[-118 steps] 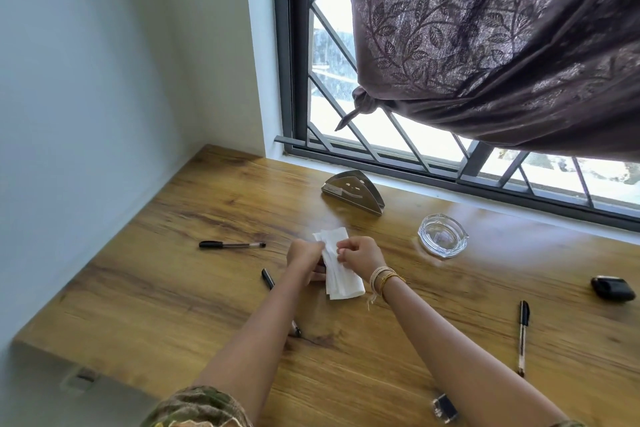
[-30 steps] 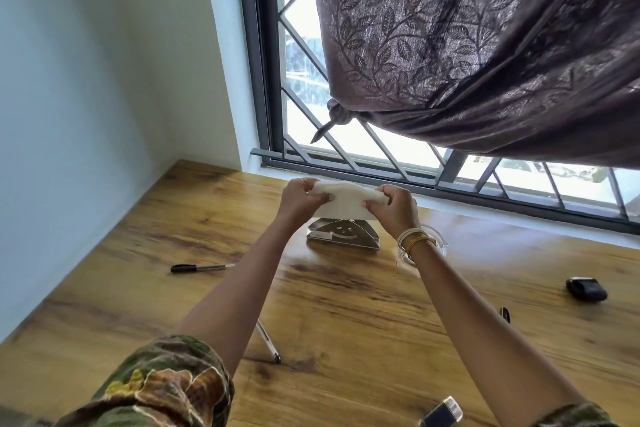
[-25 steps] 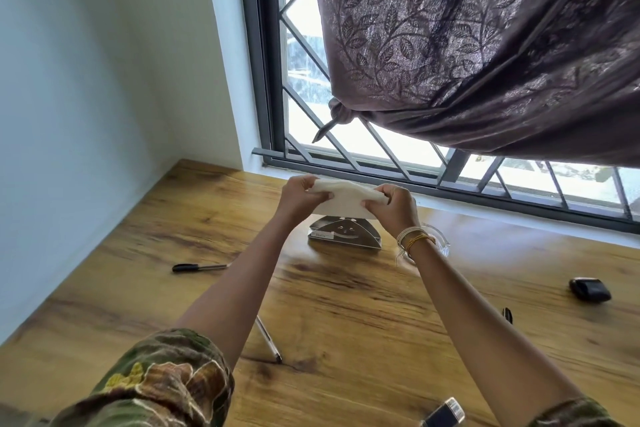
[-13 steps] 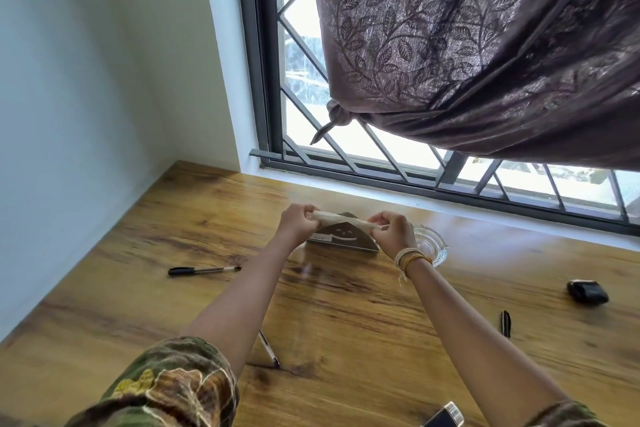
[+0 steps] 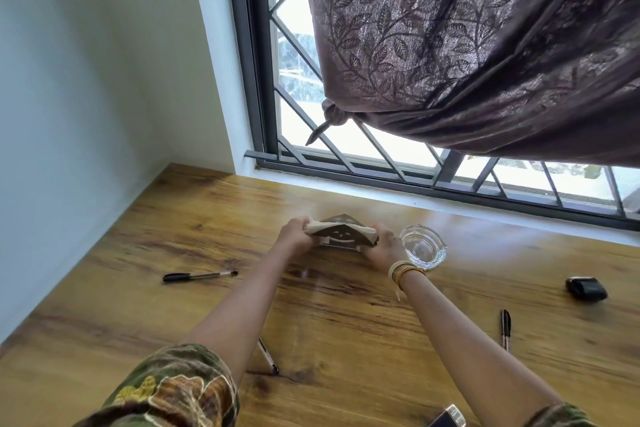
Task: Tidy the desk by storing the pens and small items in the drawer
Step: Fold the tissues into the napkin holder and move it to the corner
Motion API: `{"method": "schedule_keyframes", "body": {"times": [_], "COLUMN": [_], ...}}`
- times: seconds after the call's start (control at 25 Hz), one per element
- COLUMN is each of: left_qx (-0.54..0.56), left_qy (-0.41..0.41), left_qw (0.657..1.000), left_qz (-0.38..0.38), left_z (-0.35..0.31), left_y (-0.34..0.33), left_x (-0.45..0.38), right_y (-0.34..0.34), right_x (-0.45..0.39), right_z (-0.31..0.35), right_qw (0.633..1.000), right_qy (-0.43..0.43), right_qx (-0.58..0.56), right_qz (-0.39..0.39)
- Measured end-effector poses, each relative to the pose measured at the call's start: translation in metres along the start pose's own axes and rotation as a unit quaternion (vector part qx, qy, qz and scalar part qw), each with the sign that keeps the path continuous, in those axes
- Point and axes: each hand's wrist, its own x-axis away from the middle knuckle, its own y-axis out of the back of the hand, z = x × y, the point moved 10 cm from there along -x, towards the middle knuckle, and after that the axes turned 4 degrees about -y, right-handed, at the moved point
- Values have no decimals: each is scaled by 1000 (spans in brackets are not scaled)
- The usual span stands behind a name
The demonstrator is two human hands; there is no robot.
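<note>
Napkins (image 5: 341, 228) lowered into holder (image 5: 341, 240), lying left-right, both hands gripping ends

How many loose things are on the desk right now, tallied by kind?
Pens: 3
Napkin holder: 1
Napkins, one folded bundle held in both hands: 1
Glass ashtray: 1
Small black case: 1
Partly visible item at bottom edge: 1
Total: 8

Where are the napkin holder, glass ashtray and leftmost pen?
napkin holder (image 5: 341, 238), head view, on its metal front face
glass ashtray (image 5: 423, 246), head view, on its bowl
leftmost pen (image 5: 199, 276), head view, on its barrel
</note>
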Motion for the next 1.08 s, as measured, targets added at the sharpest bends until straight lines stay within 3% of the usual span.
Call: {"method": "schedule_keyframes", "body": {"times": [0.44, 0.84, 1.08], "left_qx": [132, 146, 108], "left_qy": [-27, 25, 31], "left_qw": [989, 972, 962], "left_qz": [-67, -183, -247], "left_z": [17, 53, 85], "left_y": [41, 88, 133], "left_x": [67, 173, 197], "right_y": [-3, -33, -76], "right_x": [33, 77, 79], "right_z": [27, 93, 148], "right_qw": [993, 981, 974], "right_qy": [45, 100, 128], "right_qx": [-104, -121, -117], "right_qz": [28, 112, 144]}}
